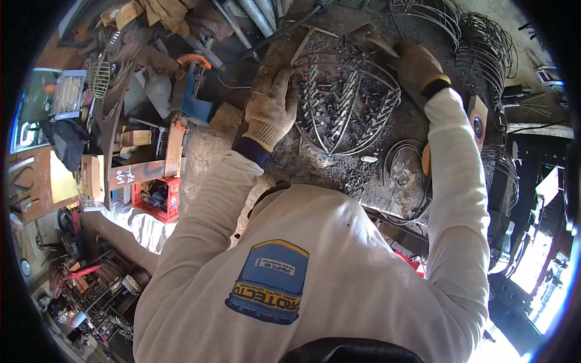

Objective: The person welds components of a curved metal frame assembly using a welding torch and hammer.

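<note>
A wire framework of bent metal rods (364, 147) lies on the dark, grit-strewn workbench (339, 171), with several twisted bars (348, 97) inside its curved outline. At its left edge is my gloved left hand (272, 112), fingers stretched out and thumb apart, against or just beside the rods. My gloved right hand (420, 68), at the frame's upper right, is closed round the handle of a hammer (365, 32). The hammer's head is above the far edge of the frame. Part of the handle is hidden in the glove.
Bundles of bent wire hoops (487, 51) lie at the far right. A ring of thin wire (404, 158) sits near my right forearm. Metal pipes (254, 17) stretch across the far left. Left of the bench are a blue clamp-like tool (193, 91) and a red crate (173, 199).
</note>
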Available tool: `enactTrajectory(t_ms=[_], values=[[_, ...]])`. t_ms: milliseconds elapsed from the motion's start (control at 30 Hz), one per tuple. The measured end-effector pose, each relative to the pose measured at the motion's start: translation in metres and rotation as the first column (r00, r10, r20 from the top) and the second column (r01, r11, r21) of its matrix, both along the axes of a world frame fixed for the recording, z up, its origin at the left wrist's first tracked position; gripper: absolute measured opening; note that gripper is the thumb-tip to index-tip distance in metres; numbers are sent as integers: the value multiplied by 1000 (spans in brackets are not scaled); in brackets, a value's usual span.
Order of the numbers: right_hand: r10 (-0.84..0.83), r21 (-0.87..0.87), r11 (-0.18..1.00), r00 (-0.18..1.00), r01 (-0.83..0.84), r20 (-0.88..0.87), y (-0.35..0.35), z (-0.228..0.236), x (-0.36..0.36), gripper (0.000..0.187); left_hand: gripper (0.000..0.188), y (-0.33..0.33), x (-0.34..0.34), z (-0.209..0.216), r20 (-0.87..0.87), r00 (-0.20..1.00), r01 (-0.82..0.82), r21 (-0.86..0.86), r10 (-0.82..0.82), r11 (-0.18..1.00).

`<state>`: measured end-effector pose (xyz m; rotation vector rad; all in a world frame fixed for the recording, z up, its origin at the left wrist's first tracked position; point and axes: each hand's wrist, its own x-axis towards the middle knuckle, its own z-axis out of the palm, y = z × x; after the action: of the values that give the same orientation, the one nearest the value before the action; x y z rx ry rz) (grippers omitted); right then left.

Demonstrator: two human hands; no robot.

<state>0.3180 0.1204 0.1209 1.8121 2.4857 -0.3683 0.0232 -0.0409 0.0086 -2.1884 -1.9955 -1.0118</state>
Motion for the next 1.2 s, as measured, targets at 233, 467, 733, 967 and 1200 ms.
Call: enactTrajectory(t_ms=[233,467,733,967,1200], values=[[-96,154,980,981,122,-168,-69,17,53,31,45,0,5,11,4,1000,-26,-145,27,989],[-387,-72,890,662,451,-642,-203,-18,65,13,21,19,-25,6,282,954,151,-159,-102,976],[-673,-327,645,310,691,-672,-281,-70,45,25,21,20,-33,19,276,952,195,-218,-131,956],[-713,-82,626,526,776,-465,-273,-83,42,39,21,27,-42,15,261,944,257,-205,-200,945],[-781,-231,572,438,787,-445,-265,-84,27,48,21,31,-43,24,163,967,239,-323,-195,916]])
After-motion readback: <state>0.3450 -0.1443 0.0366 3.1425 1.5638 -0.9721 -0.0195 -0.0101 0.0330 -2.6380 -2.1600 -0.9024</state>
